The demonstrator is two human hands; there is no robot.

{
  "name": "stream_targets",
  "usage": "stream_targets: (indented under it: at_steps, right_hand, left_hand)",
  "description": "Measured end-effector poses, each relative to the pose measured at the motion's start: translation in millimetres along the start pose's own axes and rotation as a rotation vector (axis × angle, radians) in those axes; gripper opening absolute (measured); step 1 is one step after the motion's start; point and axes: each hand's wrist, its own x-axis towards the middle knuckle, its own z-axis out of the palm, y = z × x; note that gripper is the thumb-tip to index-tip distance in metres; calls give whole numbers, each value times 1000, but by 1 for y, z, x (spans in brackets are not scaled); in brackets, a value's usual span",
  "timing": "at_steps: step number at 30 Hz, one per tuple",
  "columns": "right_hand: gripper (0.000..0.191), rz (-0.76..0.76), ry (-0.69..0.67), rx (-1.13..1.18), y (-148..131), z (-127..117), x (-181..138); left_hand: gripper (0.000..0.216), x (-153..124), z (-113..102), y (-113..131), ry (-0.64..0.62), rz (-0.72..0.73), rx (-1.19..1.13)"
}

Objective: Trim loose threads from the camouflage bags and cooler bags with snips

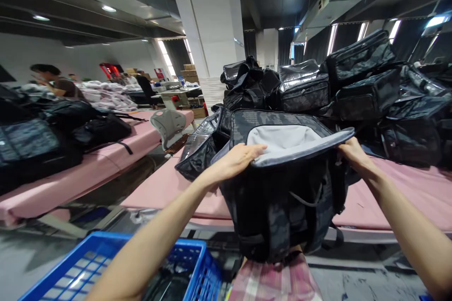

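Note:
A black camouflage-patterned backpack (282,197) is held up in front of me at the edge of the pink table, its top opened and a pale grey lining showing. My left hand (243,157) grips the near rim of the opening at its left side, thumb over the edge. At the right end of the same rim, my right hand (351,150) is closed around the edge; its fingertips are partly hidden. Just behind the backpack's left side lies a shiny black bag (201,146).
A heap of black bags (303,89) covers the back of the pink table (155,188). Below left stands a blue plastic crate (201,263) with dark items inside. More bags (63,131) lie on another pink table at left, near a grey chair (169,127). A pillar (212,23) rises behind.

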Motion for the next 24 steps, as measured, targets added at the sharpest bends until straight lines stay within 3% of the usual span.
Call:
stream_targets:
  at_steps: [2,4,7,9,12,15,18,21,24]
  right_hand:
    - [12,12,85,41,5,-8,0]
    - [13,12,161,86,9,-16,-2]
    - [19,3,217,99,9,-24,-7]
    - [26,-6,221,87,5,-26,-11]
    - [34,-8,187,87,0,-27,-14]
    - [34,-33,170,128,0,-28,-15]
    - [31,-155,351,126,3,-29,-26]
    - [29,-290,565,-114,6,-21,-47]
    - [24,-373,512,-610,10,-1,-64]
  left_hand:
    - [48,8,-4,3,-28,73,-21]
    - [42,19,-1,4,-1,56,141]
    - [34,54,10,2,156,-116,461]
    - [37,87,15,-1,260,-242,557]
    - [40,129,14,-4,365,-335,516]
    - [42,146,10,-14,427,-373,431]
    - [43,140,10,-34,392,-472,388]
    - [44,132,12,-54,368,-593,368]
    - [46,132,13,-60,361,-603,362]
